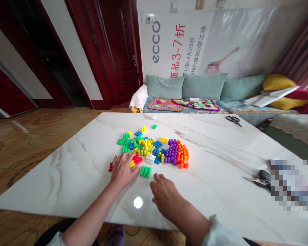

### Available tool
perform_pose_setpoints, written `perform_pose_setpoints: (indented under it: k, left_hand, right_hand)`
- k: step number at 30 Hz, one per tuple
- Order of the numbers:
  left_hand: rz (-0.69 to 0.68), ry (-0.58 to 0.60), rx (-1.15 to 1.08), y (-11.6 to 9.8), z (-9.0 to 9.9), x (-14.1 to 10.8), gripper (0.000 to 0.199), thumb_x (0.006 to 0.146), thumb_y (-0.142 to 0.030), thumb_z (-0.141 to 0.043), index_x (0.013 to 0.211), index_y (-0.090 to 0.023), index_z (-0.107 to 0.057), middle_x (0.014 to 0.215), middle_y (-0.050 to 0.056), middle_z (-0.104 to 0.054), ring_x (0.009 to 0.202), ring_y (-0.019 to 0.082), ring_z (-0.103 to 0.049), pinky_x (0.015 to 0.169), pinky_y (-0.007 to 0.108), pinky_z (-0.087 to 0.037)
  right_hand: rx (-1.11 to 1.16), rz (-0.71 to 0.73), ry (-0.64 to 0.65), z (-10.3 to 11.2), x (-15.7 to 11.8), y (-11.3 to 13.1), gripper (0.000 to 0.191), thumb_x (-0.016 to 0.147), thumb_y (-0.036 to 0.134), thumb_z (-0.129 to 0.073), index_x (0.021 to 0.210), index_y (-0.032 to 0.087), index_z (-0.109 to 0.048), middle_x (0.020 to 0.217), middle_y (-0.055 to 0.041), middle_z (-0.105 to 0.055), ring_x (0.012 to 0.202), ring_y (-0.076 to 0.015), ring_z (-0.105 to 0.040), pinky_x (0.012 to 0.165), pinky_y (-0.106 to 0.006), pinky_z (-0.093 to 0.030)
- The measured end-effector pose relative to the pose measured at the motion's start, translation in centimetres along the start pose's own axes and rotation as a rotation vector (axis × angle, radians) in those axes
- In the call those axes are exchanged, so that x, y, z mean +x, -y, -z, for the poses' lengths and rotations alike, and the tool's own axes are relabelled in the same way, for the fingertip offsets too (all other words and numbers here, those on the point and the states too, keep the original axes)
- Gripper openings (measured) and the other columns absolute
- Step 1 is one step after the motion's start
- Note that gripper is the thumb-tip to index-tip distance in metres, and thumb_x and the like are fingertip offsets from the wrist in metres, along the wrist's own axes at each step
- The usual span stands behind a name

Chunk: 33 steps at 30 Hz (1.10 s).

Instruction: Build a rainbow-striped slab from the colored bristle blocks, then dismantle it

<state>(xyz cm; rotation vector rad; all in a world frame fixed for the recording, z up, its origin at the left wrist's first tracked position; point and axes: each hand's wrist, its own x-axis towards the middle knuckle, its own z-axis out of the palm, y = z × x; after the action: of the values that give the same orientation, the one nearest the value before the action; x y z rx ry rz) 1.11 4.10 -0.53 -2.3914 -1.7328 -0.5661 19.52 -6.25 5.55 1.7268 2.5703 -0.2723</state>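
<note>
Small plastic capsule-shaped pieces in many colours lie clustered on the white marbled table (215, 184). My left hand (122, 172) rests over red pieces (136, 158), its fingers spread; some of these pieces are hidden beneath it. A yellow piece (132, 164) shows beside its fingers. Just right of its thumb lies a row of green pieces (145, 172). My right hand (166, 193) is low over the table, right of and nearer than that row, with fingers loosely bent and nothing visible in them. Purple pieces (171, 150) and orange pieces (182, 153) stand packed together at the cluster's right.
Black-handled scissors (233, 119) lie at the table's far right corner. Another pair of scissors (261, 179) sits at the right beside a blurred-out item (294, 184). A sofa with green cushions (204, 86) is behind the table. Dark red doors (115, 51) stand at the back left.
</note>
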Motion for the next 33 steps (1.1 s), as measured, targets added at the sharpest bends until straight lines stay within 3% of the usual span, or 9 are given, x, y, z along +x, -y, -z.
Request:
perform_pose_setpoints:
  k: [3,8,15,20,26,33]
  left_hand:
    - [-0.044,0.008,-0.041,0.0,-0.1,0.1,0.044,0.083,-0.046,-0.057,0.124,-0.029,-0.058,0.128,0.007,-0.054,0.112,0.030,-0.051,0.106,0.050,-0.030]
    - [-0.097,0.003,-0.151,0.0,-0.1,0.1,0.035,0.088,-0.040,-0.054,0.119,-0.026,-0.062,0.110,0.007,-0.060,0.103,0.025,-0.055,0.093,0.039,-0.044]
    - [-0.072,-0.104,-0.240,0.2,-0.9,0.0,0.035,0.083,-0.037,-0.063,0.114,-0.022,-0.064,0.108,0.008,-0.055,0.097,0.024,-0.059,0.089,0.037,-0.050]
    - [-0.118,-0.191,-0.327,0.3,-0.1,0.1,0.024,0.092,-0.028,-0.049,0.107,-0.022,-0.066,0.106,0.007,-0.057,0.097,0.021,-0.060,0.091,0.035,-0.048]
    - [-0.156,-0.082,-0.223,0.1,0.5,0.0,0.029,0.085,-0.039,-0.060,0.108,-0.023,-0.066,0.103,0.007,-0.062,0.095,0.025,-0.060,0.087,0.039,-0.048]
    - [-0.226,-0.061,-0.180,0.2,-0.1,-0.1,0.027,0.089,-0.031,-0.054,0.110,-0.021,-0.067,0.101,0.009,-0.062,0.093,0.024,-0.060,0.085,0.038,-0.049]
  right_hand:
    - [-0.003,-0.001,0.003,0.0,0.0,0.0,0.024,0.075,0.024,-0.071,0.096,0.012,-0.069,0.106,-0.0156,-0.060,0.096,-0.0282,-0.056,0.067,-0.035,-0.052]
    - [-0.006,-0.007,0.022,0.1,0.1,0.2,0.026,0.075,0.024,-0.071,0.098,0.012,-0.068,0.108,-0.0160,-0.060,0.098,-0.0286,-0.057,0.068,-0.036,-0.053]
    - [0.007,-0.005,0.047,0.3,0.1,0.0,0.026,0.076,0.021,-0.070,0.099,0.011,-0.068,0.110,-0.0164,-0.060,0.099,-0.0297,-0.057,0.070,-0.038,-0.054]
    - [0.022,-0.008,0.050,0.8,-0.2,-0.2,0.024,0.077,0.023,-0.067,0.100,0.013,-0.067,0.109,-0.0144,-0.060,0.098,-0.0282,-0.058,0.070,-0.036,-0.053]
    - [0.007,-0.001,0.039,0.7,-0.1,-0.2,0.023,0.078,0.024,-0.067,0.099,0.014,-0.067,0.108,-0.0141,-0.060,0.097,-0.0273,-0.058,0.070,-0.034,-0.052]
    - [-0.002,0.015,0.013,0.3,-0.1,-0.2,0.027,0.077,0.028,-0.071,0.099,0.013,-0.067,0.107,-0.0155,-0.060,0.097,-0.0286,-0.057,0.068,-0.036,-0.053]
